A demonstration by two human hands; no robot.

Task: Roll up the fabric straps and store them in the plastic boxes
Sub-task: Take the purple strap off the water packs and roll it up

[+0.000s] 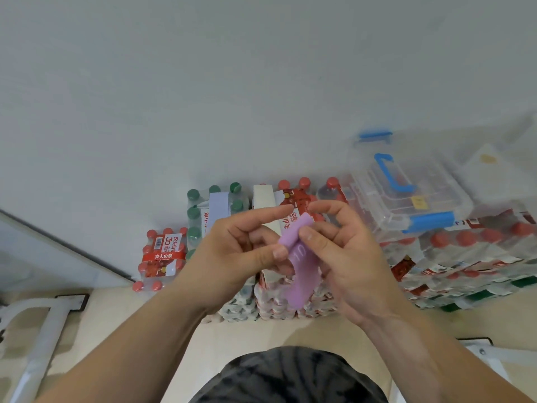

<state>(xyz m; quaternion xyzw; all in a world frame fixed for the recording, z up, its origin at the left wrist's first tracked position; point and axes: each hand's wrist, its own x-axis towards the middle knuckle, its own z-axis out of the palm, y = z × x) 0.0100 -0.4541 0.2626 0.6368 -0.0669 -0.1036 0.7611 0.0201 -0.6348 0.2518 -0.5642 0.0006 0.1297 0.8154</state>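
A purple fabric strap [299,266] is held up in front of me, its top end curled into a small roll and its loose tail hanging down. My left hand [241,254] pinches the rolled end from the left with thumb and fingers, index finger stretched out. From the right, my right hand [345,257] grips the same strap, thumb on the roll. A clear plastic box [406,193] with blue handle and blue latches sits closed at the upper right on stacked bottle packs.
Shrink-wrapped packs of water bottles with red caps [162,257] and green caps [215,210] are stacked against the white wall. A white metal frame [37,338] stands at the lower left on the beige floor. A second frame part shows at the lower right [491,350].
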